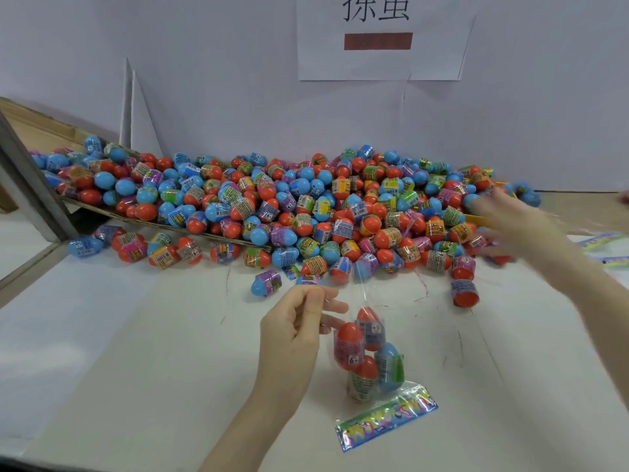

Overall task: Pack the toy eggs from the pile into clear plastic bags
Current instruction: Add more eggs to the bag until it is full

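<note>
The left hand (299, 332) pinches the mouth of a clear bag (371, 356) that rests on the counter (136, 352) and already holds about four toy eggs. The right hand (510, 219) is motion-blurred over the pile (272, 206); its grip cannot be determined. The eggs appear light, rigid and smooth under shrink labels, so are best grasped around the middle. The film is limp and needs its rim held open.

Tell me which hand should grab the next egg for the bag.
Probably right: the right hand is already over the pile, while the left hand pinches the bag.
</note>
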